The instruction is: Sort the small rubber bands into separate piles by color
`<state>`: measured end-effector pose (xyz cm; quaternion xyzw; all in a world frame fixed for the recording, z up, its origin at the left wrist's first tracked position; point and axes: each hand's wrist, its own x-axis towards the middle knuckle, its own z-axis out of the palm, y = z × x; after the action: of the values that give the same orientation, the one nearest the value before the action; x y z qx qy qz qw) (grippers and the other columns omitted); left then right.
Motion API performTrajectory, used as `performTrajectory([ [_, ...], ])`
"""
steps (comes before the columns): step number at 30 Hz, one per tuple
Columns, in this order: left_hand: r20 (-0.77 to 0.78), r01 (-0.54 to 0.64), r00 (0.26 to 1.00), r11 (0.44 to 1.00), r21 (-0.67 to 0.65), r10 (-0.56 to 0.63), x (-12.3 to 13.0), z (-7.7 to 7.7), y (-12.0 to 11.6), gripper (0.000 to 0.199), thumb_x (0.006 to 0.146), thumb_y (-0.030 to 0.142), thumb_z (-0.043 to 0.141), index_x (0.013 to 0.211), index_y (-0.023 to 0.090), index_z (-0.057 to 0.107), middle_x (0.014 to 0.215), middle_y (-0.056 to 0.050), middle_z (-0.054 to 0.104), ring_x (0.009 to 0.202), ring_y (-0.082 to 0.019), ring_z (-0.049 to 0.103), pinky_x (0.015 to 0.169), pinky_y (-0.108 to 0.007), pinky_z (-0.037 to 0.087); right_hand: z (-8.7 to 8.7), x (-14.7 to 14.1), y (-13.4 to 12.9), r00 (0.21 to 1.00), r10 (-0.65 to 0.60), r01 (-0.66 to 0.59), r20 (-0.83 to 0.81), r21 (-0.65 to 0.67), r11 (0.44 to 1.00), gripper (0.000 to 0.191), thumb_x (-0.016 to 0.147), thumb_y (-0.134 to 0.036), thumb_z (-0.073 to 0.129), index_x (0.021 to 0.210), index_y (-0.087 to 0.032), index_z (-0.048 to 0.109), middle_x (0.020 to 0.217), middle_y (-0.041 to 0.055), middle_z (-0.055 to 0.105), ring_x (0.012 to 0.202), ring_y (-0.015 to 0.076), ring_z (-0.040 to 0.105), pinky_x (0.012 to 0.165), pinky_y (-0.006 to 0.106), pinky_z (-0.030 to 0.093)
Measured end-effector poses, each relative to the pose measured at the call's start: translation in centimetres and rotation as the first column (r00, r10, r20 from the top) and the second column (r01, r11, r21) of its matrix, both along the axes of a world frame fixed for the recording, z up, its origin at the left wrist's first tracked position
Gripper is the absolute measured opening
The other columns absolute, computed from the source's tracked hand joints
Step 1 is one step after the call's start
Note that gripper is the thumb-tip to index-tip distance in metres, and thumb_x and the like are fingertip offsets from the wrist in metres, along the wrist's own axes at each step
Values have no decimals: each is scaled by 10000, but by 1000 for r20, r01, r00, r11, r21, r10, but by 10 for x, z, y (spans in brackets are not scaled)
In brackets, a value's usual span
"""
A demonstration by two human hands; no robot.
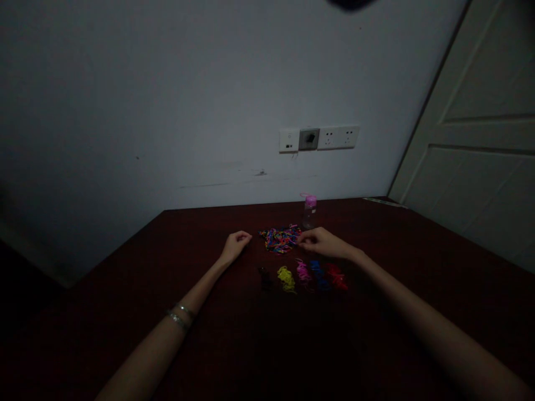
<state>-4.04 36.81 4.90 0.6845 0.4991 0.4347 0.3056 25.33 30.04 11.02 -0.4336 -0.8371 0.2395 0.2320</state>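
Observation:
A tangled heap of many-coloured thin elastic bands (281,239) lies on the dark red table. At its right edge my right hand (318,241) is closed in a pinch, with a pinkish elastic band at the fingertips. My left hand (236,245) rests on the table left of the heap, fingers curled together and nothing visible in them. In front of the heap lie small single-colour piles in a row: a black pile (264,278), a yellow pile (286,279), a pink pile (304,273), a blue pile (320,275) and a red pile (336,277).
A clear bottle with a pink lid (310,211) stands just behind my right hand. The table (200,228) meets a pale wall (188,111) with a row of sockets (319,138). To the right is a white panelled door (480,133). The light is dim.

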Motion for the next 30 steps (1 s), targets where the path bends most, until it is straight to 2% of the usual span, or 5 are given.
performTrajectory([
  [10, -116, 0, 993, 998, 62, 7, -1, -7, 11, 250, 686, 330, 534, 741, 105, 627, 656, -23, 592, 597, -114, 513, 548, -203, 389, -35, 87, 35, 943, -320, 296, -88, -215, 931, 294, 675, -367, 521, 754, -108, 635, 559, 22, 560, 481, 102, 461, 449, 218, 333],
  [16, -399, 51, 917, 987, 149, 13, 4, 11, 16, 220, 728, 272, 501, 826, 126, 634, 734, -31, 609, 665, -127, 535, 646, -225, 418, -52, 95, 40, 905, -397, 360, -152, -221, 906, 293, 660, -367, 527, 745, -105, 625, 562, 18, 554, 485, 97, 457, 447, 209, 337],
  [22, -685, 137, 729, 976, 168, 15, 8, 18, 32, 295, 779, 268, 475, 1038, 189, 591, 1031, -67, 566, 949, -178, 525, 816, -259, 407, -57, 98, 42, 875, -447, 402, -185, -237, 885, 302, 648, -369, 519, 747, -104, 627, 538, 12, 541, 477, 99, 453, 454, 215, 339],
  [26, -757, 165, 653, 977, 138, -3, 11, 16, 38, 306, 802, 275, 443, 1072, 216, 573, 1055, -65, 544, 972, -183, 518, 813, -263, 413, -58, 99, 43, 875, -450, 411, -178, -217, 886, 305, 644, -376, 511, 732, -110, 632, 543, 16, 549, 489, 104, 459, 467, 219, 348],
  [30, -754, 194, 657, 969, 154, -12, 13, 13, 41, 271, 804, 266, 435, 1023, 229, 590, 1034, -51, 548, 958, -174, 521, 823, -267, 406, -61, 100, 44, 883, -434, 395, -181, -214, 893, 284, 654, -359, 507, 726, -112, 628, 548, 15, 549, 490, 101, 458, 464, 214, 350],
])
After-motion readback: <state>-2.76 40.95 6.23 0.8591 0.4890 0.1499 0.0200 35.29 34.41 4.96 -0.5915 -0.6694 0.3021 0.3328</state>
